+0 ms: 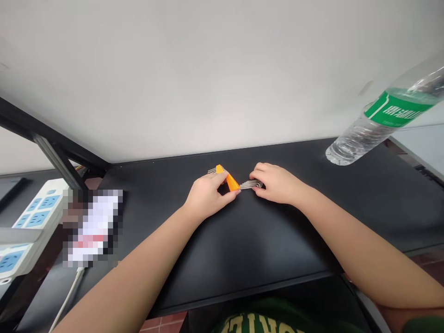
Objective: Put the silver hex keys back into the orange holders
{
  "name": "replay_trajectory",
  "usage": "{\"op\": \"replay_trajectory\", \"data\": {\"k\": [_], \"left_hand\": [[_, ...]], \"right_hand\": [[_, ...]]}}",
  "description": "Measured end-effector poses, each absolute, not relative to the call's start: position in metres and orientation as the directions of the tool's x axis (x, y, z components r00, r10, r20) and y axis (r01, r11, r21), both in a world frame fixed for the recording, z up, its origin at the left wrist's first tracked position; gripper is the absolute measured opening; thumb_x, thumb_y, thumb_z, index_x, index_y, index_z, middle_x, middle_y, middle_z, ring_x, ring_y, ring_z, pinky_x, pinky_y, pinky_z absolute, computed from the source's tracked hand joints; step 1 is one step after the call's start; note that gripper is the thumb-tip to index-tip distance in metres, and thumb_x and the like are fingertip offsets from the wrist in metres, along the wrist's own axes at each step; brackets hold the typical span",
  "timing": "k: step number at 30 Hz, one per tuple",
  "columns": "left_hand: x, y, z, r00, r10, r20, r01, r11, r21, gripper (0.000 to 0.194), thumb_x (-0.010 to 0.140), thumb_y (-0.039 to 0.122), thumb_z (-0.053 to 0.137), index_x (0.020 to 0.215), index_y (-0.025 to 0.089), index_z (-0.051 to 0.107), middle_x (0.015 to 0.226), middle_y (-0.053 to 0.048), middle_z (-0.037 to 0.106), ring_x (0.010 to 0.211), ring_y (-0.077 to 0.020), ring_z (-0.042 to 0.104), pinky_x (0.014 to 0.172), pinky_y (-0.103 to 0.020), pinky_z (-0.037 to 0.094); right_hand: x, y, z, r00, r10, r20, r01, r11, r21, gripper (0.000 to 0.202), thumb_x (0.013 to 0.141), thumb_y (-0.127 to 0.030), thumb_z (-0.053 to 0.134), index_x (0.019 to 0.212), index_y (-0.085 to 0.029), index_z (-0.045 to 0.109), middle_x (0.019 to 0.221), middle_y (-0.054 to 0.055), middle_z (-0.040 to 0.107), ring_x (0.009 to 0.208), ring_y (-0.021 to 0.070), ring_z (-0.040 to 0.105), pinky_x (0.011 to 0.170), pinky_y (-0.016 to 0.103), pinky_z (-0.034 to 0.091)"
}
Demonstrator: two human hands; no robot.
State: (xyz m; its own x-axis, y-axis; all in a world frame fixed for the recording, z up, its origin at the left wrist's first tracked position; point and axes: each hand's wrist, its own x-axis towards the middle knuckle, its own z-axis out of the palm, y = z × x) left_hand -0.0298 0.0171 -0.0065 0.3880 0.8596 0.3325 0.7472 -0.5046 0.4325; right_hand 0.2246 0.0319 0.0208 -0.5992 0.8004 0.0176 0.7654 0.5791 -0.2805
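Observation:
An orange holder (pixel 233 183) is pinched between the thumb and fingers of my left hand (pixel 207 193), just above the black table (pixel 222 259). Several thin metal hex keys (pixel 248 184) run out of its right side, and their short straight ends stick out at its upper left. My right hand (pixel 272 181) has its thumb and fingers closed round the bent ends of the keys. Both hands are close together near the middle of the table.
A clear water bottle (pixel 390 111) with a green label stands at the right rear. On the left lie a blurred-out device (pixel 95 224) with a white cable and a white power strip (pixel 38 215). A pale wall (pixel 208 78) rises behind the table.

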Motion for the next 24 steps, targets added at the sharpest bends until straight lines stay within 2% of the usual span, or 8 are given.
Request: {"op": "replay_trajectory", "data": {"k": [3,5,11,17,20,24], "left_hand": [[-0.030,0.017,-0.005,0.374,0.869,0.323,0.745,-0.489,0.454,0.024,0.087,0.045,0.070,0.090,0.023,0.064,0.082,0.001,0.070,0.074,-0.0161,0.065,0.070,-0.029,0.051],[-0.031,0.016,-0.004,0.374,0.870,0.322,0.741,-0.489,0.461,0.023,0.087,0.044,0.070,0.092,0.023,0.064,0.083,0.001,0.070,0.075,-0.0163,0.066,0.070,-0.029,0.051],[-0.032,0.017,-0.001,0.362,0.881,0.305,0.738,-0.471,0.482,0.022,0.088,0.044,0.069,0.095,0.023,0.065,0.084,0.000,0.071,0.076,-0.0167,0.066,0.070,-0.029,0.051],[-0.033,0.018,-0.001,0.343,0.891,0.297,0.767,-0.448,0.460,0.024,0.088,0.046,0.068,0.092,0.023,0.063,0.081,0.000,0.067,0.074,-0.0165,0.063,0.067,-0.029,0.048],[-0.033,0.018,-0.001,0.333,0.887,0.320,0.790,-0.447,0.419,0.022,0.088,0.044,0.068,0.094,0.023,0.063,0.079,0.001,0.066,0.071,-0.0161,0.062,0.064,-0.029,0.047],[-0.033,0.018,0.000,0.322,0.889,0.325,0.808,-0.437,0.396,0.018,0.087,0.039,0.068,0.095,0.024,0.062,0.076,0.003,0.064,0.068,-0.0150,0.060,0.062,-0.029,0.045]], "right_hand": [[0.226,0.032,0.021,-0.636,0.764,0.106,0.726,0.640,-0.253,0.011,0.093,-0.020,0.062,0.098,-0.021,0.072,0.106,0.007,0.062,0.094,0.0215,0.058,0.085,0.037,0.045],[0.225,0.031,0.020,-0.654,0.750,0.097,0.709,0.653,-0.267,0.011,0.093,-0.019,0.063,0.094,-0.021,0.073,0.105,0.007,0.062,0.094,0.0215,0.058,0.085,0.037,0.045],[0.222,0.033,0.016,-0.651,0.759,0.024,0.716,0.624,-0.311,0.011,0.094,-0.016,0.061,0.088,-0.019,0.070,0.101,0.007,0.061,0.089,0.0202,0.057,0.081,0.035,0.045],[0.216,0.019,0.029,-0.641,0.764,-0.073,0.756,0.614,-0.226,0.013,0.085,-0.008,0.061,0.076,-0.019,0.061,0.091,0.007,0.060,0.075,0.0176,0.053,0.067,0.031,0.040],[0.216,0.015,0.033,-0.615,0.787,-0.059,0.762,0.573,-0.300,0.013,0.086,-0.010,0.059,0.077,-0.019,0.056,0.088,0.004,0.060,0.065,0.0135,0.049,0.058,0.029,0.035],[0.222,0.021,0.031,-0.593,0.800,0.087,0.678,0.555,-0.482,0.010,0.092,-0.014,0.057,0.085,-0.021,0.056,0.087,0.001,0.062,0.071,0.0132,0.054,0.063,0.026,0.039]]}}
